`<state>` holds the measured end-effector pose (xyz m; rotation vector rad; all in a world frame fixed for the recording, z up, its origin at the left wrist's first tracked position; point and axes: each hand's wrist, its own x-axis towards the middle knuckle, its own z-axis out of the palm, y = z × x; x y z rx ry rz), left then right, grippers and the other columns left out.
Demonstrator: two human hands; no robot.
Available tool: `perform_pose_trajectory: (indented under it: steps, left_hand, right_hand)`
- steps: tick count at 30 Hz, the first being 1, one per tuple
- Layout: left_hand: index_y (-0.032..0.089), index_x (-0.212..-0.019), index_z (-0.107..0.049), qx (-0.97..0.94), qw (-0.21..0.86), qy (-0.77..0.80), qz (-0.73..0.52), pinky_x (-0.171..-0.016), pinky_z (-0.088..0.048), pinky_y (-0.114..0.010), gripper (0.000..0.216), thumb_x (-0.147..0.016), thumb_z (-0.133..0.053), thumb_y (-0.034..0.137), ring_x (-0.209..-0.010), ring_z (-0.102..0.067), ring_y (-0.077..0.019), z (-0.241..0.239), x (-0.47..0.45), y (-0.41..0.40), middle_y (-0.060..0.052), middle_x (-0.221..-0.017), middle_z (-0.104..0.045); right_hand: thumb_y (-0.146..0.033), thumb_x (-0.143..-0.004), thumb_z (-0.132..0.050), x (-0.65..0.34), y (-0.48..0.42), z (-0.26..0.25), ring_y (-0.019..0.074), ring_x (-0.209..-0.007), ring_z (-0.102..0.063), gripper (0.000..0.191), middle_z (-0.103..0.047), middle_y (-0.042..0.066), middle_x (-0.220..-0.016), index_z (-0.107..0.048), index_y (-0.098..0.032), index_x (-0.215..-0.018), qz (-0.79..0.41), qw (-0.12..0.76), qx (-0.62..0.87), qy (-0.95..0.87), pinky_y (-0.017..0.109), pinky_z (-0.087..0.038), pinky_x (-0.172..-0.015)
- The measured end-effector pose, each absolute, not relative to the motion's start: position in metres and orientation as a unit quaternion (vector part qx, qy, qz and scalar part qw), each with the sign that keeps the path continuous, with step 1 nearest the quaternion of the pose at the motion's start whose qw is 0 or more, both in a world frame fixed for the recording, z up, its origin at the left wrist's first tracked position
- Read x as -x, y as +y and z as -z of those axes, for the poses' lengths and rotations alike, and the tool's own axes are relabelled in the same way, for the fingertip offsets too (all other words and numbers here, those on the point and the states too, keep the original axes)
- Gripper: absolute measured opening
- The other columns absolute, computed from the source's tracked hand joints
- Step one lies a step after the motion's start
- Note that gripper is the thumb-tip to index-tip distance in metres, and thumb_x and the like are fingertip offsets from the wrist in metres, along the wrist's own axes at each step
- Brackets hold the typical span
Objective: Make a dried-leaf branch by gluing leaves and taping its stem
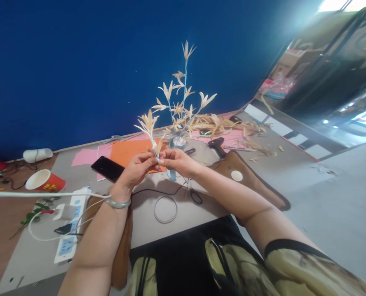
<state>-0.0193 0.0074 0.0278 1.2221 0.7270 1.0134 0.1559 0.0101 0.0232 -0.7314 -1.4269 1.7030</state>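
My left hand point(140, 166) pinches the lower stem of a pale dried-husk flower sprig point(149, 125), holding it upright over the table. From the other side, my right hand point(177, 161) closes its fingertips on the same stem, where light blue tape shows. The two hands meet at the stem. Just beyond them stands a branching husk plant point(185, 88) with blue-wrapped stems and several pale blooms, set in a small round base point(179, 142). A bit of light blue tape point(171, 175) hangs below my right hand.
Dried husks point(215, 123) lie heaped at the back, near a black glue gun point(216, 146). An orange sheet point(124, 152) and a black phone point(108, 168) are left of centre. A power strip point(70, 230), a red paper cup point(49, 181) and cables occupy the left.
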Motion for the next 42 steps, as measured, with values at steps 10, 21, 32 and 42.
perform_pose_trajectory:
  steps: [10,21,32,42]
  left_hand:
    - [0.014,-0.070,-0.065,-0.511,0.621,0.361,-0.472,-0.063,-0.062,-0.031,0.032,-0.062,-0.082,0.040,-0.070,-0.065,-0.0136,-0.029,0.019,0.008,-0.002,-0.083,-0.061]
    - [0.013,-0.070,-0.062,-0.567,0.563,0.380,-0.467,-0.065,-0.062,-0.030,0.029,-0.072,-0.075,0.040,-0.069,-0.061,-0.0113,-0.023,0.021,0.010,0.000,-0.082,-0.054]
    - [0.012,-0.068,-0.063,-0.626,0.453,0.420,-0.476,-0.058,-0.060,-0.027,0.029,-0.071,-0.075,0.038,-0.066,-0.060,-0.0121,-0.025,0.017,0.009,-0.002,-0.079,-0.053]
    - [0.014,-0.061,-0.061,-0.604,0.435,0.439,-0.503,-0.049,-0.050,-0.021,0.027,-0.069,-0.076,0.035,-0.055,-0.057,-0.0101,-0.025,0.014,0.007,0.000,-0.064,-0.056]
  right_hand:
    - [-0.041,-0.064,-0.079,-0.151,0.004,-0.025,0.0046,-0.047,-0.039,0.033,-0.052,-0.005,-0.053,-0.059,-0.014,-0.064,-0.571,0.451,0.389,-0.565,0.021,-0.028,-0.046]
    - [-0.034,-0.071,-0.074,-0.151,-0.002,-0.023,0.0138,-0.066,-0.062,0.022,-0.068,0.003,-0.070,-0.064,-0.015,-0.069,-0.468,0.487,0.407,-0.615,0.029,-0.050,-0.067]
    - [-0.030,-0.071,-0.071,-0.143,-0.007,-0.014,0.0152,-0.071,-0.063,0.017,-0.069,0.004,-0.074,-0.064,-0.015,-0.068,-0.456,0.506,0.414,-0.603,0.029,-0.050,-0.069]
    - [-0.033,-0.071,-0.073,-0.145,-0.008,-0.017,0.0129,-0.065,-0.059,0.020,-0.067,0.003,-0.071,-0.065,-0.014,-0.070,-0.470,0.494,0.415,-0.603,0.027,-0.047,-0.063]
